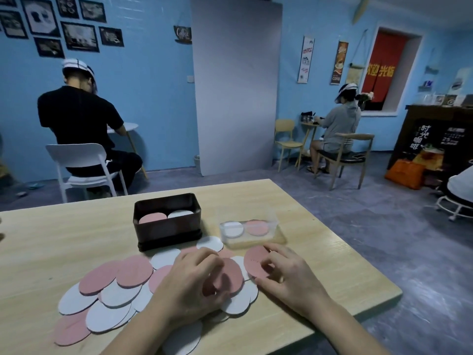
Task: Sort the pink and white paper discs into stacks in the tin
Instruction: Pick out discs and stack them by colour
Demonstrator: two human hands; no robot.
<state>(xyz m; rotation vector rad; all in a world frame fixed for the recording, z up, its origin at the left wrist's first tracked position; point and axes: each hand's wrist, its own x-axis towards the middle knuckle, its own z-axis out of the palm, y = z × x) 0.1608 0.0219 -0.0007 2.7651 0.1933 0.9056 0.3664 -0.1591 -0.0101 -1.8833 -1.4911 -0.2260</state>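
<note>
Most of this job is still to do, I'd say. Nearest me, the loose discs (110, 298) are spread over the near-left part of the counter (320, 252), pink and white overlapping every which way, with a couple poking out from under the forearms.

Both hands are in at the right end of that pile, palms down and wrists low. The left hand (189, 280) has its fingers curled onto the left edge of a pink disc (230, 275) on top of the heap. It's gripping it, as far as I can make out through the blur. The right hand (289, 275) is just beside it, thumb and fingers pinching a second pink disc (253, 262) that looks tipped up off the counter.

Just past the pile, the dark tin (166, 234) stands open. It has a pink stack (152, 218) on the left and a white stack (180, 213) on the right, side by side below the rim. Right of the tin there's a clear plastic box (247, 242) with white and pink discs in it too.

So the sorting's started, but the bulk of it hasn't reached the tin.
</note>
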